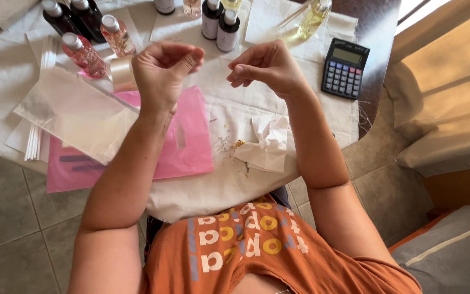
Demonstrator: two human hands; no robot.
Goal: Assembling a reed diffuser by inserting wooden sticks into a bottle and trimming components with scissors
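Both hands up over the table: left hand curled w/ thumb pressed to forefinger, right hand pinched narrow too, can't tell if anything's btwn the fingertips. Below the right, crumpled tissue; under the left wrist, pink bag & clear bag. Beyond the knuckles, bottles; right of them, calculator.

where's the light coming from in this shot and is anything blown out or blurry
Head view: warm daylight enters from the upper right, washing out the curtain and window edge; soft glare on the clear plastic bag; the left hand and right hand are sharp enough; wide-angle lens bends the table edge.
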